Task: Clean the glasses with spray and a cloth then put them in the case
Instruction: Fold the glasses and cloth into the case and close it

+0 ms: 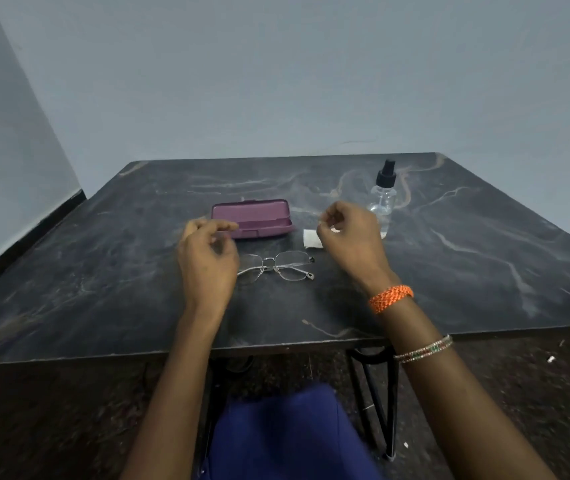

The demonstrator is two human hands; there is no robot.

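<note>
Thin metal-framed glasses (pixel 278 266) lie on the dark marbled table (pixel 103 271), arms folded or tucked under. Behind them a purple case (pixel 252 218) lies with its lid up. A white folded cloth (pixel 311 239) lies right of the case, partly hidden by my right hand. A clear spray bottle (pixel 383 195) with a black nozzle stands upright at the back right. My left hand (pixel 207 261) hovers over the left end of the glasses, fingers loosely curled and apart, holding nothing. My right hand (pixel 349 237) hovers above the cloth, fingers curled, empty as far as I see.
The table's near edge (pixel 276 344) runs across in front of my lap. Grey walls stand behind and to the left. Black metal table legs (pixel 380 393) show below the edge. The floor is dark, with small white scraps at the right.
</note>
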